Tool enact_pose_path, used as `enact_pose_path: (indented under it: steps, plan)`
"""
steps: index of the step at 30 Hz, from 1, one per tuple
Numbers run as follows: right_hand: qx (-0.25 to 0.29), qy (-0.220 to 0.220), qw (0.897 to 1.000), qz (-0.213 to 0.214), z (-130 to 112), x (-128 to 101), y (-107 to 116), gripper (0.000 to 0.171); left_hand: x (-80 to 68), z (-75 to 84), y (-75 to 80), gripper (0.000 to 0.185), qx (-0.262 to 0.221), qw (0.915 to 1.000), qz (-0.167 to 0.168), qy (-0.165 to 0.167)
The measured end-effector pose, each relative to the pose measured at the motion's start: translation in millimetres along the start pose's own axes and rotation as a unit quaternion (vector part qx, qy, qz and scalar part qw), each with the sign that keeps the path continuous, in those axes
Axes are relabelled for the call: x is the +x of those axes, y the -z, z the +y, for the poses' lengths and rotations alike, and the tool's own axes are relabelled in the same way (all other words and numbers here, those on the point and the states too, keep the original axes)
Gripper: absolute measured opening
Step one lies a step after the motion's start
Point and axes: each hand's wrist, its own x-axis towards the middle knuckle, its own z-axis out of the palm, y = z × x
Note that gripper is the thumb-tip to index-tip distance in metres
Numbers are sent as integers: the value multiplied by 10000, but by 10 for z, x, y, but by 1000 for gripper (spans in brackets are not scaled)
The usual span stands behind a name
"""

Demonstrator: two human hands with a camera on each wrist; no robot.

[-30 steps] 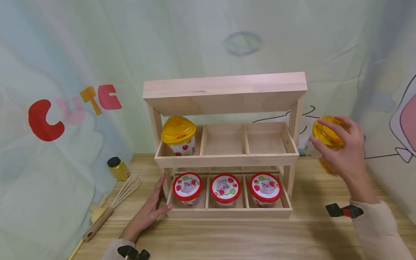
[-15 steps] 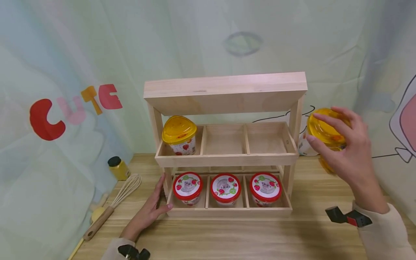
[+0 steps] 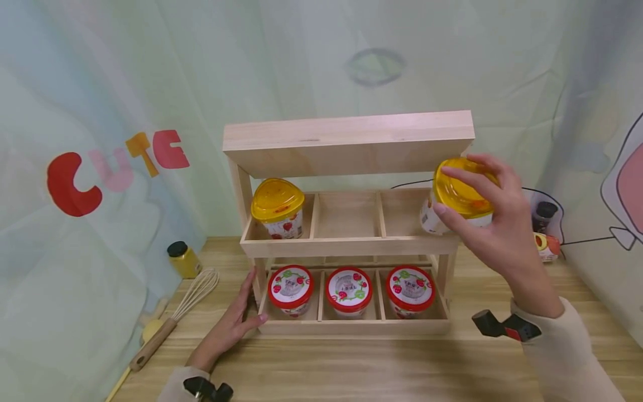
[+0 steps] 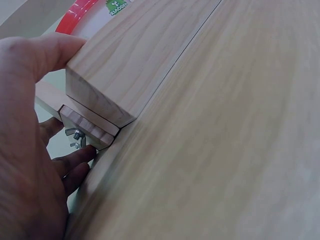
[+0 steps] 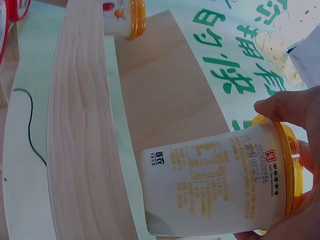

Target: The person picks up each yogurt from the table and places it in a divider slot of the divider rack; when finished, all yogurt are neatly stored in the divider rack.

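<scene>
My right hand point(image 3: 494, 220) pinches a white cup with a yellow lid point(image 3: 454, 187) at the upper tier's right end. In the right wrist view, thumb and fingers grip that lid, and the printed side of the cup point(image 5: 215, 180) shows. A wooden two-tier rack point(image 3: 351, 247) stands in the middle. My left hand point(image 3: 230, 326) holds its lower left corner, thumb at the front tray edge, fingers along the side. Another yellow-lidded cup point(image 3: 278, 206) sits in the upper left compartment. Red-lidded cups point(image 3: 349, 290) fill the three lower compartments.
At left lie a whisk point(image 3: 173, 321) and a small yellow jar with a black lid point(image 3: 184, 259). Behind the right hand are a dark-capped bottle point(image 3: 544, 215) and an orange-red package point(image 3: 547, 247). The rack's top board point(image 3: 346, 137) overhangs the upper tier.
My right hand has carried the yellow-lidded cup up and left, from beside the rack to its upper right compartment. The left hand stays at the rack's corner.
</scene>
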Motion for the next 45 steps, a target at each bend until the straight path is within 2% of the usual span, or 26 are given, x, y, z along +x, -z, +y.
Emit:
enact_pose_path:
  steps: [15,19,26,33,37,41,45]
  plan:
    - [667,654,9937,-624,-335,153,-770,50,33,-50,-31,108,1,10000,-25,70]
    - [842,702,9907,-805,-372,186,-954,49,36,-50,-36,108,76,9999,-43,79]
    - [689,650,9885,-1176,-336,259,-1207,48,43,-52,-39,108,127,9998,-56,112]
    - [264,436,9863,-1567,-294,294,-1402,50,41,-44,-15,107,150,9997,9,-196]
    - [192,359,9834,-1766,-297,314,-1477,53,18,-48,-2,106,257,9996,41,-140]
    - [248,321,9833,-1775,-313,324,-1478,58,7,-57,3,106,298,9994,53,-149]
    - [220,337,9839,-1741,-319,298,-1383,63,2,-56,6,105,272,9993,75,-226]
